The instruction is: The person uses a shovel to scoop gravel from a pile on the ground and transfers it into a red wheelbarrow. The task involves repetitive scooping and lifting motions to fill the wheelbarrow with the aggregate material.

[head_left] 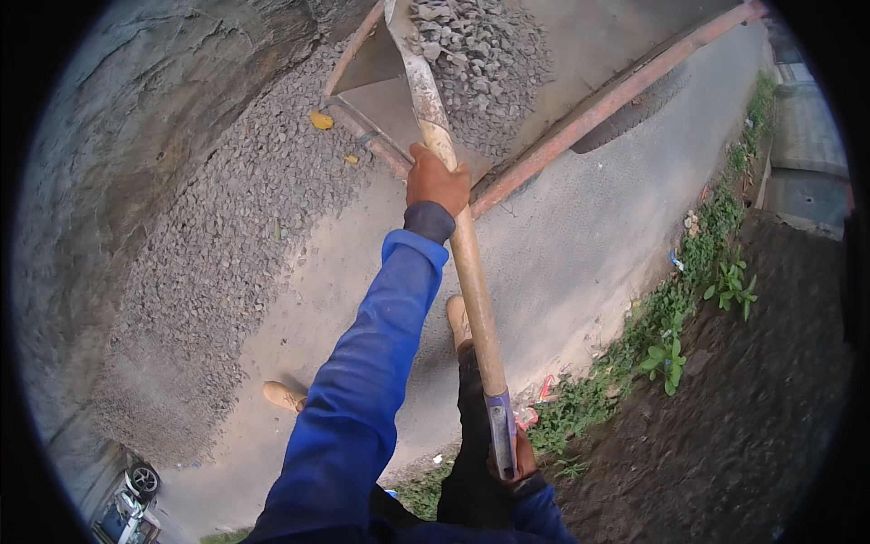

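Observation:
A long-handled shovel (473, 290) runs from the lower middle of the head view up to the top. My left hand (438, 179) is wrapped around the upper part of its wooden shaft, just below the metal socket. Lower down, my right hand (518, 455) grips the grey and purple handle end, partly hidden behind it. The shovel's metal head reaches over a metal tray with a worn red rim (616, 98), and its blade is mostly cut off by the top edge. Grey gravel (485, 77) lies inside the tray, beside the shovel's neck.
A long gravel heap (217, 263) lies along a rough grey wall (172, 100) at left. Yellow leaves (321, 120) rest on it. My boots (284, 395) stand on the paved ground. Green weeds (666, 363) and dark soil (716, 435) border the right. A vehicle wheel (142, 480) shows lower left.

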`<action>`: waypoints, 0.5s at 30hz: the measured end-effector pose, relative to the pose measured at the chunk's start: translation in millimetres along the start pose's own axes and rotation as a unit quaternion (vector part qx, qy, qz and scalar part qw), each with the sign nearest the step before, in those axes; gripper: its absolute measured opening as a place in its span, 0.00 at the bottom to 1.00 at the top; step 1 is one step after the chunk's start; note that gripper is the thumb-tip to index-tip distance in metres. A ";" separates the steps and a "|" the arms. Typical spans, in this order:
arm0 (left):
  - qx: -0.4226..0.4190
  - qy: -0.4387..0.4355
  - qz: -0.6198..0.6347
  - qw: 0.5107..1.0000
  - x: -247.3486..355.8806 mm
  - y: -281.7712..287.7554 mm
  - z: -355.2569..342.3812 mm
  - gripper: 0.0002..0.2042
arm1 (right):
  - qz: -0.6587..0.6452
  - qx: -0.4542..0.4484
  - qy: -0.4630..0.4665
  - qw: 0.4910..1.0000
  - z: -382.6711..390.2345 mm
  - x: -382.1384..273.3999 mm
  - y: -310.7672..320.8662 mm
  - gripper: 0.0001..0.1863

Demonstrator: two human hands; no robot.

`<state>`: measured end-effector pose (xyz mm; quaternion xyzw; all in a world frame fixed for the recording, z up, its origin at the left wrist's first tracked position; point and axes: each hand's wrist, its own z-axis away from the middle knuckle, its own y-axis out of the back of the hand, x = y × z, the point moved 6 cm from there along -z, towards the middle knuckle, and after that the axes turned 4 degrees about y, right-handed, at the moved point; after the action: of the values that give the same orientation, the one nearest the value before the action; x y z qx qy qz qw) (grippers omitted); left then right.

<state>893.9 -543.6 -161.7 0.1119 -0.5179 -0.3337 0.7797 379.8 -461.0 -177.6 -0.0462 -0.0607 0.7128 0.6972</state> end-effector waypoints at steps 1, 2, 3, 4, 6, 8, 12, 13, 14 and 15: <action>0.009 -0.021 -0.011 1.000 14.4 4.1 -12.0 0.27 | 0.048 0.024 -0.007 0.999 -2.0 0.2 -20.3 0.20; 0.017 -0.039 -0.023 0.999 21.9 11.1 -18.2 0.27 | 0.025 0.006 -0.049 0.998 3.9 2.6 -47.4 0.21; 0.010 -0.043 -0.015 0.999 30.5 22.1 -15.6 0.27 | 0.005 -0.012 -0.089 0.996 9.2 7.6 -63.8 0.22; 0.004 -0.047 -0.005 0.999 38.8 35.4 -14.6 0.27 | -0.008 -0.017 -0.101 0.995 9.5 12.8 -67.2 0.23; 0.003 -0.063 0.037 0.997 35.6 66.3 -12.4 0.26 | -0.020 -0.027 -0.135 0.990 6.0 24.5 -65.1 0.24; 0.013 -0.069 0.093 0.993 13.9 97.4 4.9 0.25 | 0.072 0.017 -0.007 0.997 3.9 19.3 -41.2 0.24; 0.129 -0.022 0.185 0.974 -80.8 179.3 50.7 0.23 | 0.110 0.142 0.152 0.972 31.9 10.6 -55.3 0.24; 0.145 0.016 0.244 0.959 -128.6 193.1 52.7 0.22 | 0.134 0.138 0.178 0.965 38.5 12.0 -74.2 0.24; 0.150 0.047 0.313 0.936 -174.2 202.0 52.3 0.21 | 0.176 0.129 0.206 0.954 33.1 6.1 -79.5 0.24; 0.187 0.090 0.365 0.908 -218.1 225.1 55.2 0.19 | 0.220 0.119 0.231 0.940 26.9 1.6 -86.1 0.24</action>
<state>883.7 -226.1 -180.2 0.0882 -0.5029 0.0885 0.8553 460.8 -458.2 -138.0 -0.1380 0.1990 0.8201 0.5185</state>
